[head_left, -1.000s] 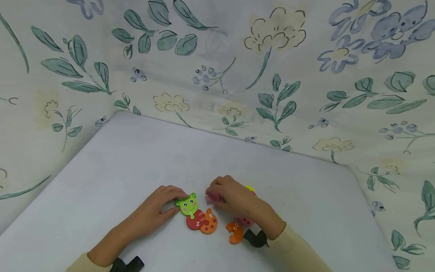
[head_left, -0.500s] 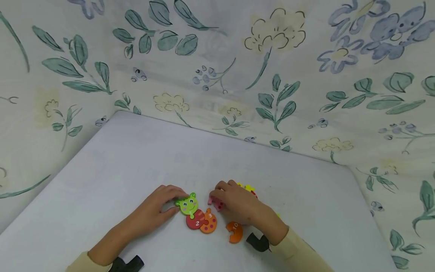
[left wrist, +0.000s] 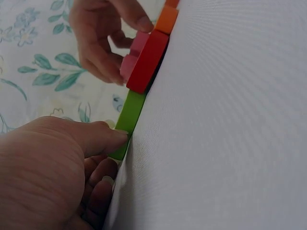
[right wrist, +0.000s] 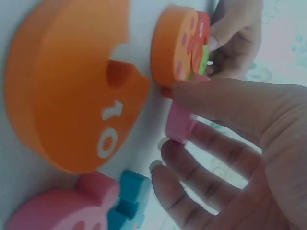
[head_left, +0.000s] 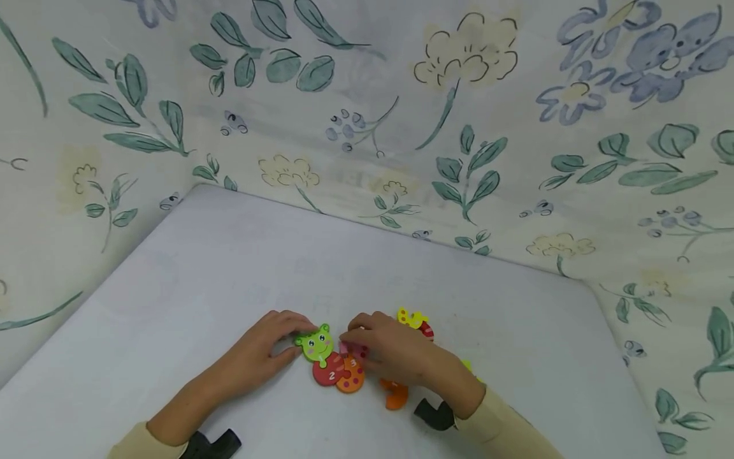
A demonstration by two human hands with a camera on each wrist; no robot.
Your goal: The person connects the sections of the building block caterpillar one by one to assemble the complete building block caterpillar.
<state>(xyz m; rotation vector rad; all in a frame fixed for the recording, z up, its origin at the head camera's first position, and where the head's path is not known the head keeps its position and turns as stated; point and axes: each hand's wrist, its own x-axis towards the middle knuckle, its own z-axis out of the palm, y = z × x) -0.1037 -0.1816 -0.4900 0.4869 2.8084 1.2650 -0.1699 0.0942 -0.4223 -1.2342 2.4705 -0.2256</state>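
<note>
My left hand [head_left: 258, 354] pinches the edge of a green puzzle piece with a smiling animal face [head_left: 316, 345]. Joined to that face is a red puzzle piece marked 2 [head_left: 325, 376], and an orange dotted puzzle piece marked 3 [head_left: 351, 380] follows it, all flat on the white table. Between thumb and fingers, my right hand [head_left: 395, 347] holds a pink dotted puzzle piece [right wrist: 180, 122] right at the orange 3 piece's upper side. Whether the two interlock I cannot tell. In the right wrist view, an orange piece marked 10 [right wrist: 57, 86] lies close by.
Beyond the right hand lie a yellow puzzle piece [head_left: 410, 317] and a red striped one [head_left: 427, 330]. Another pink piece [right wrist: 62, 211] and a teal piece [right wrist: 128, 199] show in the right wrist view. Floral cloth [head_left: 367, 127] backs the white table [head_left: 275, 255].
My right hand first drew slightly right with the pink piece, then moved back left and down against the orange 3 piece. The left hand stays on the green face piece.
</note>
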